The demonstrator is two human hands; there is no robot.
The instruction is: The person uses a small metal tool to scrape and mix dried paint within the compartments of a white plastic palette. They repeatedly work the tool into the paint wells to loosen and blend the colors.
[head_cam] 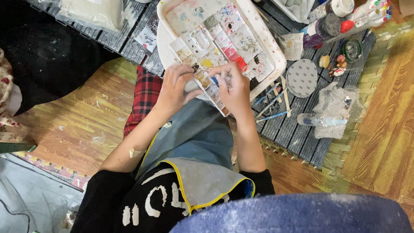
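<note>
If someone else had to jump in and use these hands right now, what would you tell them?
Left hand: gripping the near end of the white paint palette, steadying it.
Right hand: pinching a small blue-tipped tool against the palette's near wells.
Palette rests on a white tray; many wells already hold red, yellow and brown paint.
Spare brushes lie just right of the right hand, paint bottles further back.
Which well is being worked is hidden by the fingers.

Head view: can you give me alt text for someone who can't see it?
Seen from above, a person's left hand and right hand hold a paint-stained white palette over a dark slatted mat. Brushes and paint bottles lie to the right.
</note>
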